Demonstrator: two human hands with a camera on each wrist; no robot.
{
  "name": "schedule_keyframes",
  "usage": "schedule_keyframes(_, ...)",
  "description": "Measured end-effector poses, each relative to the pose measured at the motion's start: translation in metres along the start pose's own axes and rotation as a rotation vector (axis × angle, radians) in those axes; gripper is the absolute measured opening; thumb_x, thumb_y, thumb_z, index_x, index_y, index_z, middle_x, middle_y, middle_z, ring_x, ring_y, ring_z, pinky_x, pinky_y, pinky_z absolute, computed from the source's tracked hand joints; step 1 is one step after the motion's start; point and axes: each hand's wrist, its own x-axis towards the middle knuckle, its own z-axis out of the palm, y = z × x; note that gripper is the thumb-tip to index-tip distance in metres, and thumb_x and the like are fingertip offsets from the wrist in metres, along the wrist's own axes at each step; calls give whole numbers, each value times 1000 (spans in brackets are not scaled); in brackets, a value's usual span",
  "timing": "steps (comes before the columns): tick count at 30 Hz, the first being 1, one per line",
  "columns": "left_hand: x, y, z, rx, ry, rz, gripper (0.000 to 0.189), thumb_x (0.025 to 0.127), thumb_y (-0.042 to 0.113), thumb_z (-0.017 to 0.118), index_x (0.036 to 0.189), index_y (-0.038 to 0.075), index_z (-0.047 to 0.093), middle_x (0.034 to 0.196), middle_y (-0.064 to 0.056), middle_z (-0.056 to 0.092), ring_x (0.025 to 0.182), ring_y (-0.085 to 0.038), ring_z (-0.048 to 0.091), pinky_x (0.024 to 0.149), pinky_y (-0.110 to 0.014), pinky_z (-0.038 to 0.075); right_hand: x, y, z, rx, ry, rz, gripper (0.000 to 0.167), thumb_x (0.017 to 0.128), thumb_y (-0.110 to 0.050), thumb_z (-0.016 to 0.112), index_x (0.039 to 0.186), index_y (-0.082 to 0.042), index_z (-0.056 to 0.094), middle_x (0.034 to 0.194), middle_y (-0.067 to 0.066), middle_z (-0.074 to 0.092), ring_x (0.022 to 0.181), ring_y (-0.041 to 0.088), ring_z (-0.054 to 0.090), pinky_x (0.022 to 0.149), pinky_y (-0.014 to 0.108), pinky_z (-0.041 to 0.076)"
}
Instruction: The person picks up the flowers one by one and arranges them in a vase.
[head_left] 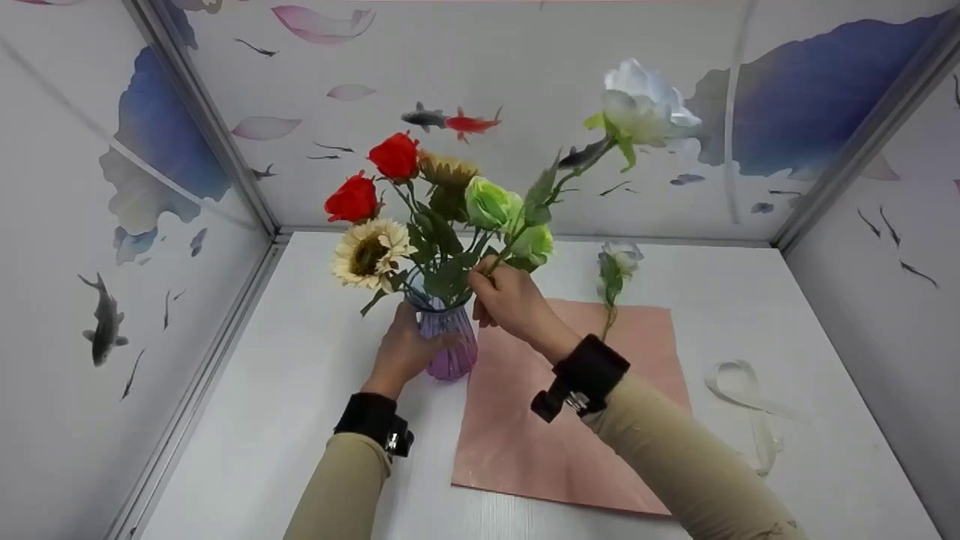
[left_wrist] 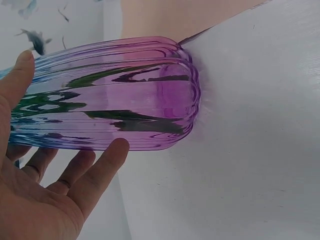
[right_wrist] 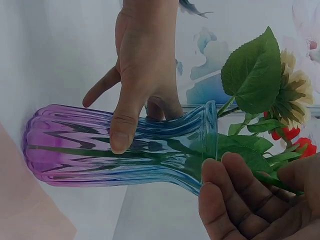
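Observation:
A ribbed glass vase, blue at the rim and purple at the base, stands upright on the white table. My left hand holds it from the left, thumb across its near side in the right wrist view. At the vase's mouth, my right hand pinches the green stem of a white flower, whose head leans out to the upper right. Inside the vase are red roses, cream sunflowers and green flowers. Stems show through the glass; fingers hide the held stem's lower end.
A pink sheet of paper lies right of the vase, partly under the right forearm. Another white flower lies across its far edge. Farther right is a looped white ribbon. Printed panels enclose the table's back and sides.

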Motion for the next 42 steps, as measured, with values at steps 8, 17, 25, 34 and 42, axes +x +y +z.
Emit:
schedule_keyframes(8,0,0,1,-3,-3,13,105,84,39,82,160,6,19,158,-20,40,145,-37,41,117,-53,36,3,-7,1,213,65,10,25,107,-35,53,105,-10,53,64,8,60,53,19,58,52,30,51)
schedule_keyframes(17,1,1,1,10,-2,-17,105,83,41,82,160,6,19,158,-20,41,145,-37,42,117,-53,36,5,-1,-2,369,145,-13,42,107,-38,53,119,0,67,67,6,58,55,22,58,56,30,49)
schedule_keyframes(25,0,1,1,34,-5,-23,106,84,42,80,161,5,17,160,-19,37,147,-37,39,118,-52,35,5,4,-3,483,209,-62,34,107,-36,54,128,-10,51,67,8,59,53,21,56,55,30,49)
schedule_keyframes(34,-1,-2,1,26,22,8,97,85,37,79,156,0,25,153,-23,45,143,-38,44,116,-52,38,2,8,-3,444,303,-124,28,105,-33,58,108,-6,55,68,10,63,54,21,60,54,29,51)
schedule_keyframes(42,-1,-2,2,17,24,11,94,85,32,78,156,-1,24,154,-25,44,143,-39,43,116,-52,37,-2,16,-3,145,374,-178,40,103,-38,62,83,-4,70,69,9,64,57,21,59,57,29,46)
